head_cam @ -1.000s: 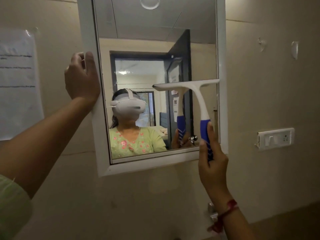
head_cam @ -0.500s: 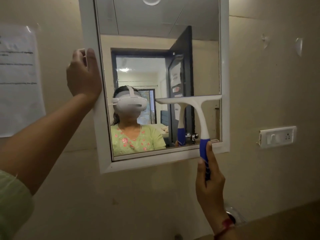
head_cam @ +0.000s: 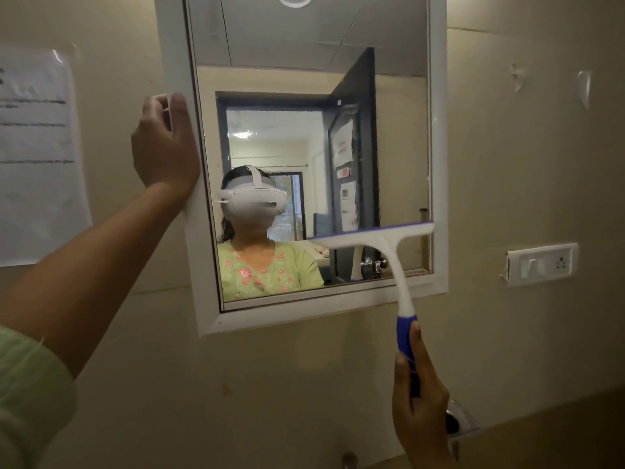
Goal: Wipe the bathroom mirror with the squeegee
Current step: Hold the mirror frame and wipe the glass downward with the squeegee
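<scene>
In the head view, the right hand [head_cam: 421, 406] is wrapped around the blue grip of the squeegee [head_cam: 378, 247], whose blade lies across the glass of the mirror [head_cam: 304, 96] near its 5 o'clock corner, just above the bottom of the white frame [head_cam: 176, 62]. The left hand [head_cam: 164, 147] is curled over the frame's 9 o'clock edge, bracing it. To finish this pull well, the blade should probably stay flat and evenly pressed right down to the bottom edge, and the next stroke overlap the strip to its 9 o'clock side.
</scene>
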Demonstrator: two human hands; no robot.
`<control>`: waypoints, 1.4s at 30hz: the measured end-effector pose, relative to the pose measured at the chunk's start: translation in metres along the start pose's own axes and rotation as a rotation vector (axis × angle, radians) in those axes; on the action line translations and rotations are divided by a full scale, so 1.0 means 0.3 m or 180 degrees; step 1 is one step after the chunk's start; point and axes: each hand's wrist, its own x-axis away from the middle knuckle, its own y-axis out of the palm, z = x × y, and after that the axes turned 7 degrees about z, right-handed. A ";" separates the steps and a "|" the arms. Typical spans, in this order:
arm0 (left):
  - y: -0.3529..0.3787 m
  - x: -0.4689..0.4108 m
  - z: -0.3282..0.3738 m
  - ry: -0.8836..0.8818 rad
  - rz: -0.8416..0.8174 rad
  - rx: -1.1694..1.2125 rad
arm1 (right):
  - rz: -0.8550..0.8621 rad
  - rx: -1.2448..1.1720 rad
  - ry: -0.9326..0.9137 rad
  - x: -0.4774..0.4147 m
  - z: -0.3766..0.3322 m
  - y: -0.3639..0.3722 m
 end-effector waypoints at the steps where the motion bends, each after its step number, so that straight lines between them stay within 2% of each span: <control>1: 0.001 -0.001 0.001 0.0006 0.0002 -0.0007 | -0.0064 0.0017 0.0052 0.027 0.005 -0.011; 3: 0.004 -0.002 0.002 0.0035 0.0032 -0.0033 | -0.0138 0.0028 0.0087 0.048 0.005 -0.027; 9: 0.002 -0.001 0.004 0.0019 0.0105 -0.0066 | 0.0125 -0.0101 0.0078 -0.056 -0.023 0.009; 16: 0.006 -0.001 -0.003 0.0037 0.0104 -0.0051 | -0.0048 -0.0002 0.0279 0.096 -0.020 -0.042; 23: 0.003 -0.001 0.000 -0.0008 0.0071 -0.0121 | 0.0011 -0.0092 0.0242 0.039 -0.033 -0.031; 42: -0.003 0.002 0.015 -0.0086 -0.0006 -0.0009 | 0.0249 -0.0116 0.0560 0.142 -0.079 -0.029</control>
